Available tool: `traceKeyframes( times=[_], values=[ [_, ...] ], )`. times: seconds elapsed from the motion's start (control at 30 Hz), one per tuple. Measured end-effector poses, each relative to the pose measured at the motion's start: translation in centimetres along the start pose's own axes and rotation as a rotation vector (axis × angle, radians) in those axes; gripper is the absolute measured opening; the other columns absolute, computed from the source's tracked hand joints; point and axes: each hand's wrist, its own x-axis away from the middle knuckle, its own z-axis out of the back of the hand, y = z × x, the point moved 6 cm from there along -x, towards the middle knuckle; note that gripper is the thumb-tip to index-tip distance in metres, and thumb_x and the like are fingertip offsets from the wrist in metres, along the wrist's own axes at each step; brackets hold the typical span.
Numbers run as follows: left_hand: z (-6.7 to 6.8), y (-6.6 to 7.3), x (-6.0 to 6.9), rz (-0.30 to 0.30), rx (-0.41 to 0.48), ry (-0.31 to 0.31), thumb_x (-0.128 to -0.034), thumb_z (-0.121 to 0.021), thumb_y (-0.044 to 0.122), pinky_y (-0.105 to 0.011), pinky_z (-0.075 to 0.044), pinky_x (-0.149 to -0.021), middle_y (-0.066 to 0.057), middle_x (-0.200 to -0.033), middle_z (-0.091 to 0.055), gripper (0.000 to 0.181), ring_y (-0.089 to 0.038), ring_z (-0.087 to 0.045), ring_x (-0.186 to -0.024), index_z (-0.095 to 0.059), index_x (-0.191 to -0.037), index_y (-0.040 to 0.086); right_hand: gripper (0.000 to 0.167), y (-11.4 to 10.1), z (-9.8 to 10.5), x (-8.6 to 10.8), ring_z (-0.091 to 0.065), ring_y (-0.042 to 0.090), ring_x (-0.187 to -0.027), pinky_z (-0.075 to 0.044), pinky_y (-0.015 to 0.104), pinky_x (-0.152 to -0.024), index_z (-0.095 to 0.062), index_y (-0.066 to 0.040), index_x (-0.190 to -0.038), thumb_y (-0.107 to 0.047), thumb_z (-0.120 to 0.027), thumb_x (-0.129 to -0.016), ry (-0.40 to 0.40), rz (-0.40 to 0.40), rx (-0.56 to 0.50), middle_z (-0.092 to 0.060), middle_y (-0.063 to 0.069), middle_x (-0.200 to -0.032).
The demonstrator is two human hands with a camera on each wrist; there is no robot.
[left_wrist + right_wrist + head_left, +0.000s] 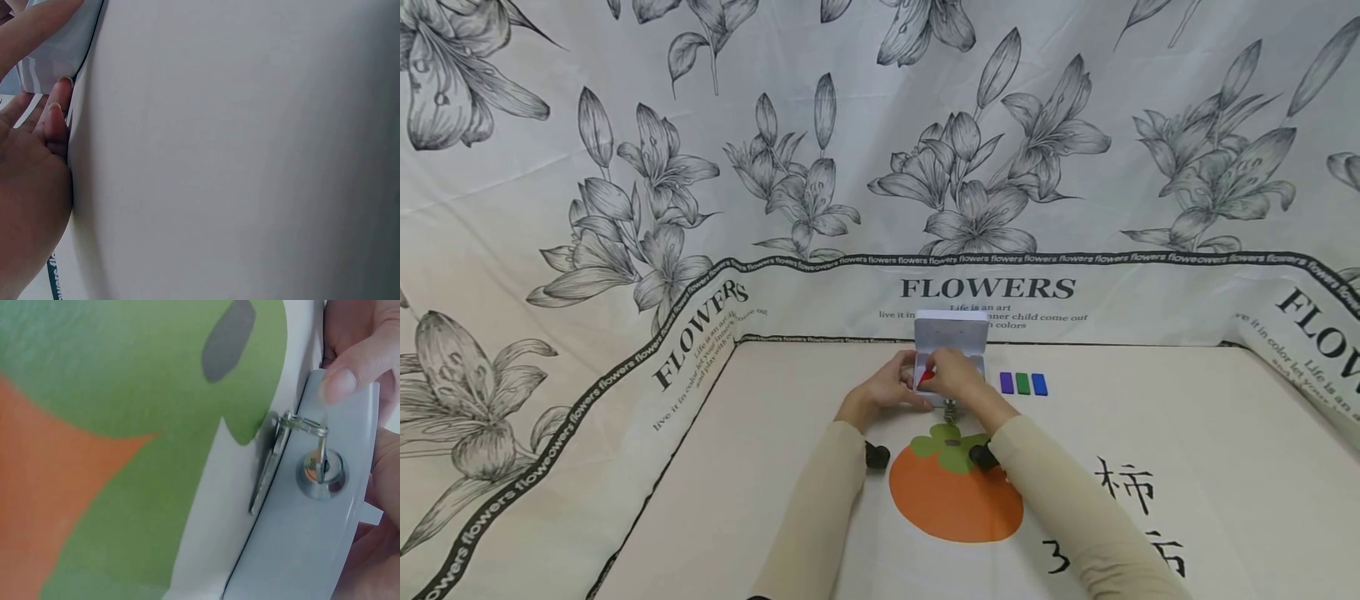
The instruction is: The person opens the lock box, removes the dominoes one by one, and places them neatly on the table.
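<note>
A small pale grey box [951, 327] stands with its lid raised at the far middle of the table. My left hand [891, 383] grips its left side; in the left wrist view, the thumb of that hand [31, 181] lies over the box [53, 65] and the fingers lie along its edge. Over the box's inside, my right hand [958, 375] pinches a small red thing [927, 375], partly hidden by the fingers. Keys on a ring [303, 423] hang from the lock [322, 474] in the box front.
Purple [1007, 383], green [1022, 383] and blue [1039, 384] blocks lie in a row right of the box. The pale tabletop cloth [790, 400] bears a printed orange persimmon [955, 500] and black characters. A flower-printed cloth [820, 292] rises behind.
</note>
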Motion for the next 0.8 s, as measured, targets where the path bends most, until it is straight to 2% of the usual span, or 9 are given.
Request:
traceKeyframes(
  times=[0.23, 0.53, 0.8],
  values=[
    [0.0, -0.1, 0.1, 0.006, 0.010, 0.002, -0.0687, -0.089, -0.004, -0.030, -0.040, -0.080, -0.007, -0.095, -0.055, 0.099, -0.017, -0.049, -0.086, -0.039, -0.152, 0.015, 0.027, 0.2, 0.3, 0.5, -0.063, 0.022, -0.085, -0.053, 0.037, -0.078, -0.072, -0.001, -0.106, -0.019, -0.081, -0.087, 0.001, 0.069, -0.093, -0.069, 0.007, -0.095],
    [-0.1, -0.1, 0.0, 0.009, 0.025, 0.005, -0.0684, -0.089, -0.005, -0.031, -0.040, -0.080, -0.008, -0.095, -0.054, 0.098, -0.017, -0.048, -0.087, -0.040, -0.151, 0.016, 0.022, 0.4, 1.7, 1.4, -0.063, 0.023, -0.090, -0.053, 0.038, -0.079, -0.072, -0.001, -0.107, -0.017, -0.075, -0.091, 0.041, 0.133, -0.167, -0.071, 0.012, -0.106],
    [0.1, -0.1, -0.2, 0.000, 0.010, 0.013, -0.0688, -0.089, -0.005, -0.031, -0.040, -0.084, -0.009, -0.100, -0.055, 0.098, -0.018, -0.049, -0.091, -0.040, -0.151, 0.014, 0.049, 0.8, 2.8, 2.2, -0.064, 0.035, -0.107, -0.053, 0.048, -0.090, -0.059, 0.010, -0.133, -0.015, -0.074, -0.093, 0.090, 0.147, -0.212, -0.067, 0.023, -0.118]
  ],
)
